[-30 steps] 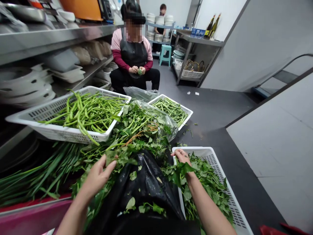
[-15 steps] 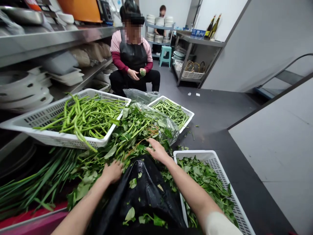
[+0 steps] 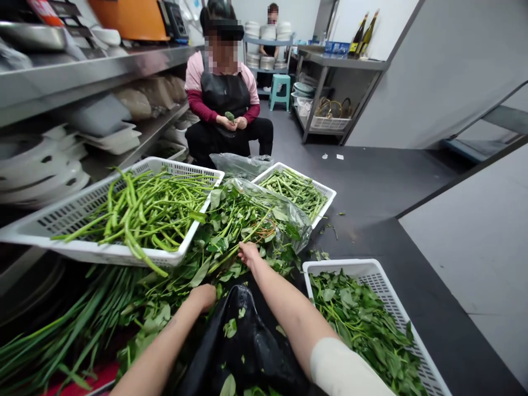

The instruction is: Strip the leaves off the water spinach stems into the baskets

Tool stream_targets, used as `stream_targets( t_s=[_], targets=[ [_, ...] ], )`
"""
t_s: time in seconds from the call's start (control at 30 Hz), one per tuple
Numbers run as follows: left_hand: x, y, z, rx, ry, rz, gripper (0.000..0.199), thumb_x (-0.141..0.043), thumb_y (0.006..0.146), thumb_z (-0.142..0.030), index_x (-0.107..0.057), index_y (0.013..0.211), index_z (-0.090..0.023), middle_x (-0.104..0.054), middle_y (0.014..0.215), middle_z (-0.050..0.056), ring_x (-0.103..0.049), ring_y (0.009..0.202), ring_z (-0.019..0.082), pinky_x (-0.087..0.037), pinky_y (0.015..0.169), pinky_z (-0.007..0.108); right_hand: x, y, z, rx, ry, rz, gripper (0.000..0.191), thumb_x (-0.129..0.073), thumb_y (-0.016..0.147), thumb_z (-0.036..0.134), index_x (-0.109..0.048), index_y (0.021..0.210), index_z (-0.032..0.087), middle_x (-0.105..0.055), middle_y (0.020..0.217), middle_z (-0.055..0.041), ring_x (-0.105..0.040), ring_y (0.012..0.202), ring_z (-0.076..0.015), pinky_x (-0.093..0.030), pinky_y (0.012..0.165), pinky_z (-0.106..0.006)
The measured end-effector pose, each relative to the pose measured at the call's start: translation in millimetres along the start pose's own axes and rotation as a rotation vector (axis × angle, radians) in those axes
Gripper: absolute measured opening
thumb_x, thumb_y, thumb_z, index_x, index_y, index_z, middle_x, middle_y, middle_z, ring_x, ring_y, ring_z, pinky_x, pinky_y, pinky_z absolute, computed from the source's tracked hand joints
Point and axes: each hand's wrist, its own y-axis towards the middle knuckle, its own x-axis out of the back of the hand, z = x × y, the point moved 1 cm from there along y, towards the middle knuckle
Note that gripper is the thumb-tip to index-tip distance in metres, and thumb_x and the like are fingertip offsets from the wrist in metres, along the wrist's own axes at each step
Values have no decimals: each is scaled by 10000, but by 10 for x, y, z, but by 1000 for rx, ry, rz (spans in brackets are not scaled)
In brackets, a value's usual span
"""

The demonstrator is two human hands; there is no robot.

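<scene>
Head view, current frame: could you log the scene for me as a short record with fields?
right hand: grip closed on a green stem
left hand: at the loose leafy greens, fingers hidden, hold unclear
left basket: long green beans, some over the rim
far basket: cut green pieces
lower-right basket: leafy greens
black apron: scattered leaves on it
seated co-worker: small green bundle in hand

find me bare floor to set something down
Floor is bare between the leaf basket and the white panel, and mostly so from the small basket back to the steel table. Crowded: left hand and right hand are among leafy stems beside the bean basket.
</scene>
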Motion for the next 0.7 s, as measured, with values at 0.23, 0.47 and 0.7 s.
stream_targets(
  t_s=[0.23, 0.47, 0.7],
  targets=[
    [859, -932, -442, -295, -243, -370, 248, -497, 799, -372, -708, 855, -255, -704, 972, 57, -629, 917, 242, -456, 836, 314, 379, -537, 735, 409, 214, -48, 199, -501, 786, 375, -473, 703, 196, -580, 675, 27, -518, 628, -98, -406, 553, -181],
    [1229, -588, -949, -85, 164, -374, 298, -442, 816, -251, -686, 984, -223, -678, 1089, 104, -605, 1016, 261, -435, 853, 327, 936, -1044, 1145, 642, 111, 232, 220, -500, 792, 345, -459, 642, 190, -575, 609, 26, -478, 504, -87, -391, 485, -200],
    [608, -29, -1051, 30, 262, -290, 240, -539, 720, -200, -673, 899, -115, -694, 952, 205, -655, 880, 298, -475, 709, 333, 1189, -1086, 28, 459, -154, 168, 297, -673, 660, 233, -608, 948, 205, -654, 845, 9, -582, 703, -120, -454, 661, -246]
  ],
)
